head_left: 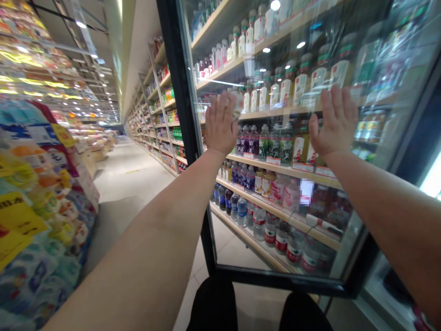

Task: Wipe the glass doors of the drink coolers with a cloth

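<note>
A black-framed glass door (280, 276) of a drinks cooler stands swung out in front of me. My left hand (220, 123) lies flat against its glass near the left side, fingers stretched upward. Beside and partly behind these fingers shows a pale, crumpled-looking patch (237, 105); whether it is a cloth or a reflection I cannot tell. Farther right, my right hand (335, 122) is spread on the same pane, palm toward the glass and thumb apart. Behind the glass, rows of bottled drinks (275, 142) fill the shelves.
To the left, stacked packaged goods (44, 184) with yellow signs stand beside the aisle floor (120, 184). Long shelves of drinks (165, 110) run into the distance. My dark-clothed knees (215, 303) are just below the door's lower frame. Ceiling lights reflect in the glass.
</note>
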